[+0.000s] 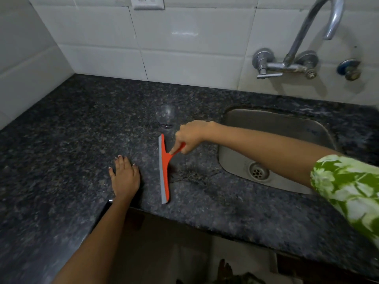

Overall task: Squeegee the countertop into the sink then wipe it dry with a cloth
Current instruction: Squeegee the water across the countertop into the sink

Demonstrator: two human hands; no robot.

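Squeegee [164,169], orange with a grey rubber blade, lies blade-down on a dark speckled granite countertop [71,124], near its front edge and just left of the sink [231,160]. The right hand [191,136] reaches across the sink and grips the short orange handle, fingers curled round it, forefinger pointing down the handle toward the blade. The left hand [125,177] rests flat on the countertop just left of the blade, fingers spread and straight. A wet patch shows between blade and sink. The steel sink is sunk into the countertop's right side, its drain [258,172] near the front. White wall tiles [184,37] rise behind, carrying a chrome tap [295,58] and a white socket [148,3]. No readable writing appears.
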